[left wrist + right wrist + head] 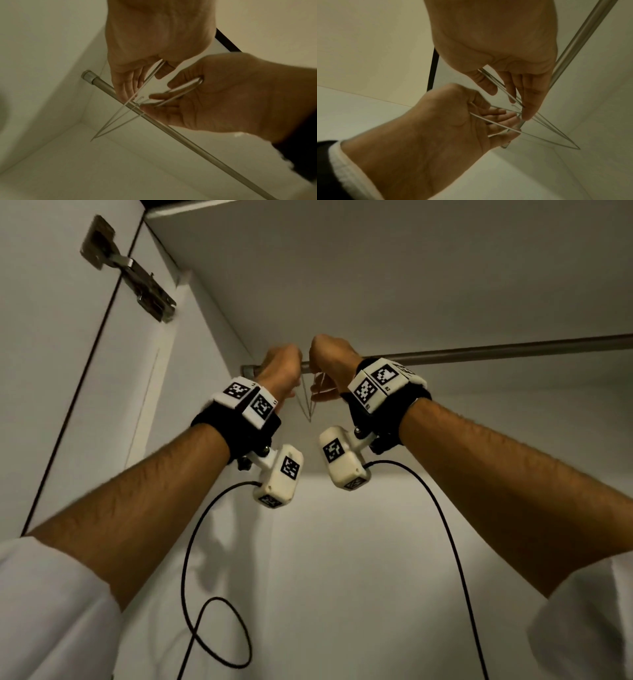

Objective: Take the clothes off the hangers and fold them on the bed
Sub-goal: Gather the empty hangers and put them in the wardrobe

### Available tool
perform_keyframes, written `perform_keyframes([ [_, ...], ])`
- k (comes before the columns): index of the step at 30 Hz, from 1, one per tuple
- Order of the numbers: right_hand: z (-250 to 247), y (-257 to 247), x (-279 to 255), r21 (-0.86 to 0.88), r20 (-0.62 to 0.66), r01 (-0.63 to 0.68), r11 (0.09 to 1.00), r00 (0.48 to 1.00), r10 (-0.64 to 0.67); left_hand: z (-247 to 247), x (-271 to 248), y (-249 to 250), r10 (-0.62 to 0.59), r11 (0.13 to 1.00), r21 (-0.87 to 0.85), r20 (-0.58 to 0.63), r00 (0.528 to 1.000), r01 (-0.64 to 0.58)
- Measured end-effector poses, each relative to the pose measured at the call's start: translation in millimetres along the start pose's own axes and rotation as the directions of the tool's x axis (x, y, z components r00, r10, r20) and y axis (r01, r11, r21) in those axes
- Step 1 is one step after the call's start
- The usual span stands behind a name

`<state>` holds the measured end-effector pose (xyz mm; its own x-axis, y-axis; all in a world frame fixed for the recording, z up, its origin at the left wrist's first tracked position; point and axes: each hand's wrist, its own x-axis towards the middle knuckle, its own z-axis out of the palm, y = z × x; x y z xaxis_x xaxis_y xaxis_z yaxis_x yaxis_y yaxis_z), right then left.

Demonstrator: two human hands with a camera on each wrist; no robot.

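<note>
Both hands are raised to the left end of a metal rail (496, 349) inside a white wardrobe. Thin bare wire hangers (310, 405) hang there; no clothes show in any view. My left hand (281, 368) pinches one wire between thumb and fingers, seen in the left wrist view as the left hand (137, 75) on a hanger wire (109, 121) crossing the rail (188, 139). My right hand (332, 354) holds another hanger's wire. In the right wrist view the right hand (510, 83) has that wire (547, 139) running under its thumb beside the rail (583, 31).
The open wardrobe door with a metal hinge (126, 272) stands at the left. White side and back walls close in round the rail's end. Black cables (191, 542) hang from the wrist cameras below my forearms.
</note>
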<state>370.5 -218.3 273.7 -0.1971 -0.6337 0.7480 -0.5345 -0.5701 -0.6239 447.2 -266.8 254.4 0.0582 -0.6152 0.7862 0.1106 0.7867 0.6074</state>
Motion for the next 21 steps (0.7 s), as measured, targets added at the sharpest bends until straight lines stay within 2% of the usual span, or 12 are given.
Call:
perform_keyframes([
  [6,-13,13,-36,0.144,-0.051,0.047,0.988,0.998,-0.04,24,-43,7,0.108,0.994,0.016,0.094,0.99,-0.11],
  [11,-45,46,-100,0.26,-0.043,0.046,0.965,0.998,-0.036,52,-102,-4,0.207,0.971,0.085,0.175,0.963,-0.224],
  [13,-62,74,-124,0.343,-0.117,0.03,0.939,0.993,0.012,70,-132,-21,0.24,0.953,0.14,0.196,0.951,-0.269],
  [15,-78,106,-150,0.418,-0.188,-0.002,0.909,0.978,0.089,94,-166,-41,0.222,0.947,0.184,0.222,0.949,-0.264],
  [18,-106,157,-199,0.465,-0.211,-0.085,0.881,0.956,0.203,135,-223,-73,0.173,0.954,0.186,0.29,0.941,-0.233],
  [21,-141,208,-257,0.568,-0.184,-0.131,0.812,0.942,0.28,176,-290,-104,0.132,0.961,0.177,0.378,0.916,-0.212],
])
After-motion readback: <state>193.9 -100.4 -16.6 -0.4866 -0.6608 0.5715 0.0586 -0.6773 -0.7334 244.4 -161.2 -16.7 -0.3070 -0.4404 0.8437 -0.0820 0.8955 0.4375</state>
